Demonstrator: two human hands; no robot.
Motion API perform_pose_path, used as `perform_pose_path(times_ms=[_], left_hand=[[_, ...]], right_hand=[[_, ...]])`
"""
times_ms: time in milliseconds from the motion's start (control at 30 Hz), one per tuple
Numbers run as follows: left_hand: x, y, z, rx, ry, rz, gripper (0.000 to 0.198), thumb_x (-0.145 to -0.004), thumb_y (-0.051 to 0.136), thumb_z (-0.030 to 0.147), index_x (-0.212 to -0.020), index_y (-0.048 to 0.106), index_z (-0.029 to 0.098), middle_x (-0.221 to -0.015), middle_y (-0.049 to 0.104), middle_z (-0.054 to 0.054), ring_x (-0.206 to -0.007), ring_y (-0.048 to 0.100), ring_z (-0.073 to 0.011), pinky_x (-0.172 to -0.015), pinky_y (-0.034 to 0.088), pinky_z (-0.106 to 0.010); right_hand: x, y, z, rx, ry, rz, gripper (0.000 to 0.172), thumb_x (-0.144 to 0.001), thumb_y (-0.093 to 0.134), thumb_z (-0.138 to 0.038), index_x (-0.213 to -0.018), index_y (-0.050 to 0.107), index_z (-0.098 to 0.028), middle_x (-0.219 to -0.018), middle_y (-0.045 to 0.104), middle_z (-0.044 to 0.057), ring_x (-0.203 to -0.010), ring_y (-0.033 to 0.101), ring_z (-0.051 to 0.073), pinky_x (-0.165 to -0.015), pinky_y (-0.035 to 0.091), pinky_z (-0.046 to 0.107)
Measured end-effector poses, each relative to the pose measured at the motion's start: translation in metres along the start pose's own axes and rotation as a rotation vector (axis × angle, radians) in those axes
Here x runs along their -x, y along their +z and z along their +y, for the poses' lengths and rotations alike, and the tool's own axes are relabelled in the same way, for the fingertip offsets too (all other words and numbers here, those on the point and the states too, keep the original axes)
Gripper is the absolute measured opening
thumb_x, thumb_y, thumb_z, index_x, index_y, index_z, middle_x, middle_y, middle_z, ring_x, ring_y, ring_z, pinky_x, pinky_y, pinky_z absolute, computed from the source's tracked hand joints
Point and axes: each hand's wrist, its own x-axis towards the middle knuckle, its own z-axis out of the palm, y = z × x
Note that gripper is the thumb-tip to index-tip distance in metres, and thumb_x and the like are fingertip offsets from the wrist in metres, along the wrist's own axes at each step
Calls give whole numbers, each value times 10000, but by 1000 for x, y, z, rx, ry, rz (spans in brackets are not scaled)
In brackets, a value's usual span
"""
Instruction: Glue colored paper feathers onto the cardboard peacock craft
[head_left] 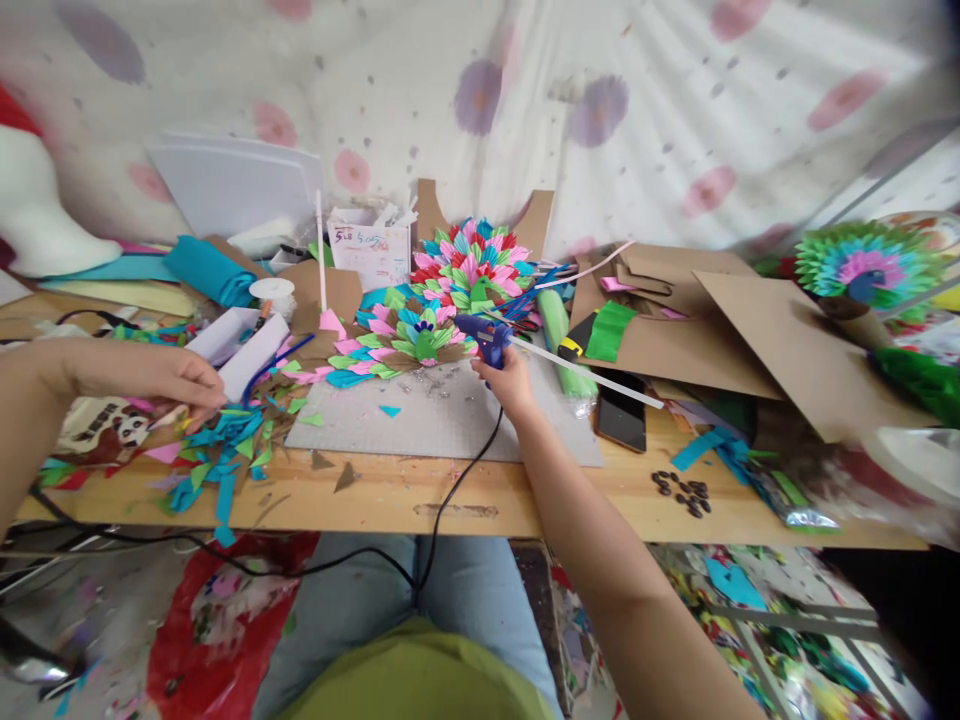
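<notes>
A blue glue gun (486,337) is in my right hand (511,380), its nozzle pointing left over the grey board (465,430). A long white glue stick (592,374) runs out behind it. Just beyond lies a layered paper peacock (425,340) with pink, green and blue feathers. At the left, my left hand (187,382) hangs over cut paper scraps (217,450), its fingers bent and pressed together. Whatever lies between those fingertips is hidden. Beside them is a folded white paper piece (255,358).
Brown cardboard sheets (795,350), a phone (622,412) and a yellow-black cutter (579,338) lie at the right. Small dark beads (682,492) sit near the table edge. The gun's black cord (457,490) drops over the front edge. A white box (371,250) stands behind.
</notes>
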Motion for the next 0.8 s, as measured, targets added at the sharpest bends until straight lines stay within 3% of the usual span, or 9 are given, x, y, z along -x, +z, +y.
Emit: perform_pose_path(times_ms=[167, 267, 300, 333, 367, 433, 533, 600, 800], left_hand=[[9, 7, -18, -81, 29, -168, 506, -657, 513, 638, -873, 598, 189, -600, 578, 40, -796, 586, -133, -692, 462, -234], [-2, -3, -23, -147, -105, -598, 575, -518, 682, 525, -979, 600, 193, -722, 665, 21, -755, 612, -145, -625, 488, -245], [-5, -7, -22, -186, -239, -758, 646, -452, 746, 430, -1036, 592, 201, -786, 690, 5, -737, 626, -158, -596, 495, -258], [-8, -11, -20, -206, -385, -797, 681, -421, 771, 353, -1060, 589, 203, -799, 697, -1, -684, 632, -160, -541, 489, -245], [-10, -14, -18, -228, -545, -802, 669, -397, 784, 296, -1033, 601, 198, -738, 689, 9, -585, 617, -152, -457, 459, -222], [-11, -16, -14, -271, -647, -739, 464, -466, 776, 291, -888, 622, 174, -581, 620, 47, -409, 514, -87, -351, 355, -151], [-8, -2, -11, -283, -387, -595, 245, -656, 694, 327, -646, 519, 156, -461, 477, 78, -365, 391, -21, -368, 302, -101], [-7, 17, -9, -208, -249, -526, 253, -707, 648, 303, -614, 464, 157, -485, 485, 64, -421, 431, -31, -419, 348, -115], [-4, 109, -10, 51, -171, -517, 252, -655, 707, 304, -698, 497, 170, -572, 545, 36, -480, 524, -74, -462, 429, -187]], right_hand=[[1, -1, -1, -19, 13, 10, 297, -569, 658, -340, -796, 549, -183, -619, 543, -43, -520, 479, 104, -530, 395, 258], [1, -1, -2, -49, 19, 15, 301, -564, 662, -348, -785, 540, -184, -613, 532, -50, -515, 466, 95, -522, 390, 250], [1, -1, -2, -59, 22, 14, 304, -561, 664, -352, -781, 537, -184, -612, 529, -52, -513, 463, 93, -519, 389, 247], [0, -1, -2, -70, 25, 13, 307, -559, 665, -355, -778, 534, -184, -614, 529, -52, -513, 462, 91, -516, 388, 245], [0, -1, -3, -79, 26, 13, 309, -557, 665, -356, -775, 531, -183, -618, 530, -52, -513, 462, 89, -514, 388, 243], [0, -1, -3, -92, 30, 14, 311, -554, 667, -357, -770, 527, -183, -627, 535, -50, -514, 462, 87, -512, 389, 243], [0, -1, -3, -97, 39, 12, 313, -555, 670, -364, -765, 523, -184, -636, 541, -44, -522, 470, 90, -516, 394, 246], [1, -1, -3, -97, 40, 2, 319, -558, 672, -379, -765, 523, -186, -642, 547, -39, -533, 483, 95, -522, 396, 250], [1, -3, -3, -116, 62, 7, 345, -535, 689, -397, -751, 514, -194, -610, 549, -44, -516, 484, 98, -501, 377, 246]])
